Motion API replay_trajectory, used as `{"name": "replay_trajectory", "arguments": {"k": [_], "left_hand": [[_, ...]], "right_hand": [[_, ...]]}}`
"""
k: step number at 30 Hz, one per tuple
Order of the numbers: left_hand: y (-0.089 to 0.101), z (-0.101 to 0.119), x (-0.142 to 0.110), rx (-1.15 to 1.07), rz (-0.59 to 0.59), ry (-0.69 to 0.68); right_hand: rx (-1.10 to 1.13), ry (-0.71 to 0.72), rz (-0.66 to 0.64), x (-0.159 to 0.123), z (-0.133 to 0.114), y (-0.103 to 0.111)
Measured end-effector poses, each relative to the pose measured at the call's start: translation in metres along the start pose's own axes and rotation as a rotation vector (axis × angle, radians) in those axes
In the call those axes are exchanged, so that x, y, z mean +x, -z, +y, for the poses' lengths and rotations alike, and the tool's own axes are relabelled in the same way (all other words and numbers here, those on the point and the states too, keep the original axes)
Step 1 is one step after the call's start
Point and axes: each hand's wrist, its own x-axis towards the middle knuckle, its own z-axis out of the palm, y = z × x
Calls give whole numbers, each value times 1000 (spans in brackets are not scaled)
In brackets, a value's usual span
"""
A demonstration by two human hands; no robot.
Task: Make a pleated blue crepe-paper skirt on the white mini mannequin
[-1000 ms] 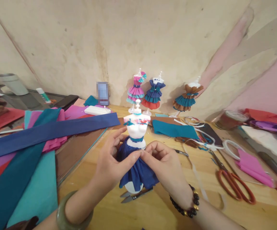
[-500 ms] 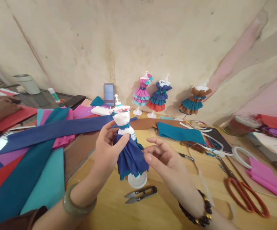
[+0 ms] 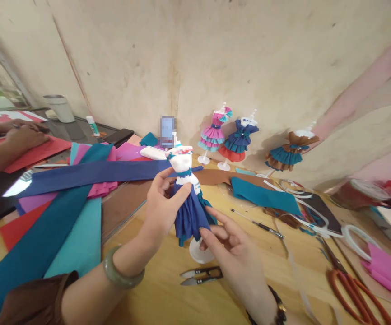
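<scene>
From where I stand, the wooden tabletop (image 3: 148, 295) fills the near ground, with a long navy fabric strip (image 3: 94, 175) lying over a broad teal strip (image 3: 56, 228) on the person's left. In front of the person, between the two hands, is a small white dress form (image 3: 182, 164), its long axis near upright but tilted, the neck end tipping to the left and the foot to the right. The left hand (image 3: 163, 207) is the nearer one to the waist: its thumb presses across the front and its fingers wrap behind, pinching the form and the top of the cloth together. The right hand (image 3: 232, 248) sits lower, on the open side. From it, the waist lies up and to the left. Its thumb touches the free edge of the navy skirt (image 3: 186, 214), while the index finger reaches along the teal layer (image 3: 211, 217) beneath; whether any cloth is nipped between them I can't tell. Under the hem shows the round white base (image 3: 198, 256), and just beside that, on the near side, lie the thread snips (image 3: 198, 280), touched by neither hand as far as I see.
</scene>
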Motion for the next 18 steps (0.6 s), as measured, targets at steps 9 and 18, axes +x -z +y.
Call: {"name": "replay_trajectory", "arguments": {"k": [9,18], "left_hand": [[1,-2,1,-12,-16,26],[2,-5,2,26,0,13]], "right_hand": [[-52,140,-40,0,8,1],[-378,318,-68,1,7,11]]}}
